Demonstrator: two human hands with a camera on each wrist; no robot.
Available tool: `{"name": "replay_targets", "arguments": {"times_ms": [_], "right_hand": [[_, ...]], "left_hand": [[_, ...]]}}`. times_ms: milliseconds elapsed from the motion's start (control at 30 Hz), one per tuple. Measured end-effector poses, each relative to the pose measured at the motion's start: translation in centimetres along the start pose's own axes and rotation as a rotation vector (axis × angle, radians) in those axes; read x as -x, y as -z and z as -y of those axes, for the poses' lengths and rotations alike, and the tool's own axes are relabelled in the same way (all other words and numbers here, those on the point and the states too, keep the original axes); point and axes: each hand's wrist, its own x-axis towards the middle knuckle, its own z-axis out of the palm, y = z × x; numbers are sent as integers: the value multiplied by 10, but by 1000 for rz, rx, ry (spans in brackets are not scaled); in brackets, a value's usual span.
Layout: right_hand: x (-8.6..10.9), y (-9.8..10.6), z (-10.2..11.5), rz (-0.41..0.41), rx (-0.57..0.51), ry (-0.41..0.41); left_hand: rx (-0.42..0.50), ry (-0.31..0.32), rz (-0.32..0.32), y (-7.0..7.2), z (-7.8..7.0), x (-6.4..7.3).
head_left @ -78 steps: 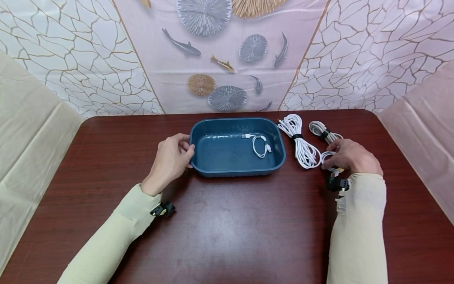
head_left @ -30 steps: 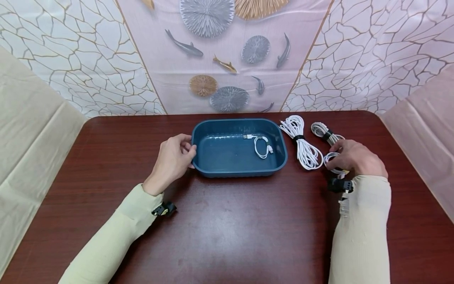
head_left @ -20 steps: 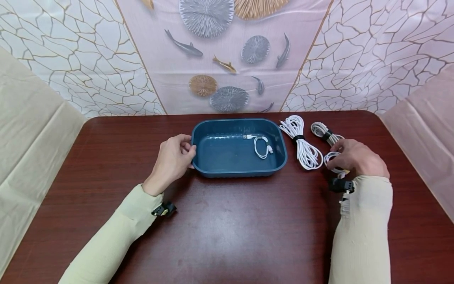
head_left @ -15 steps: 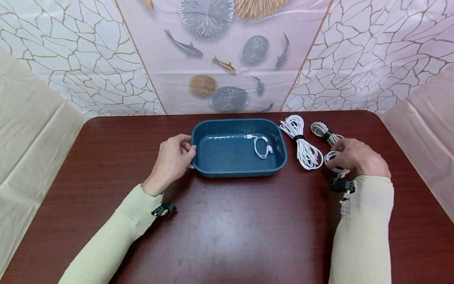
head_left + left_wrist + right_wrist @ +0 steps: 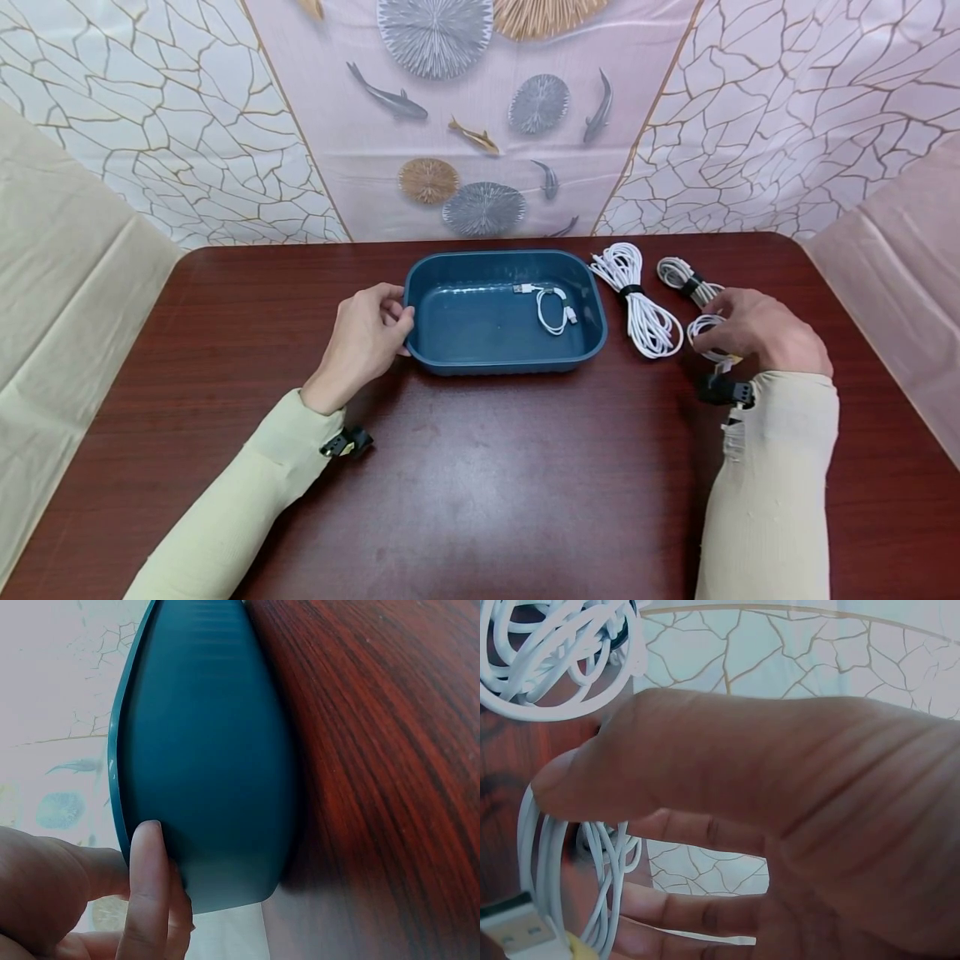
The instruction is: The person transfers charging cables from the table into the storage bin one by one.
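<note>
Partly within the right hand (image 5: 767, 332), coiled white cable (image 5: 551, 862)

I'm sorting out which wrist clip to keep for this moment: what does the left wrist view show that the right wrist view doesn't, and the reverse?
Only the left wrist view: the left hand holding the blue bin at its rim, and a fish print behind.

Only the right wrist view: the right hand pinching a small coiled white cable, its USB plug, and part of a thicker white cable bundle.

Both: reddish-brown table and the crack-patterned backdrop.
</note>
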Motion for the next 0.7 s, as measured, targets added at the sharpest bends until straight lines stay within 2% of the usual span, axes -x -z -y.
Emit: {"name": "replay_targets", "arguments": {"times_ms": [100,433,700], "right_hand": [[1,0,1,-4,-11,-5],[3,2,5,-61,61,13],[5,4,8,-64,71,27]], "left_hand": [[-4,0,0,0,0,0],[-6,-1,5,1,0,0],[-15,0,3,0,-1,1]]}}
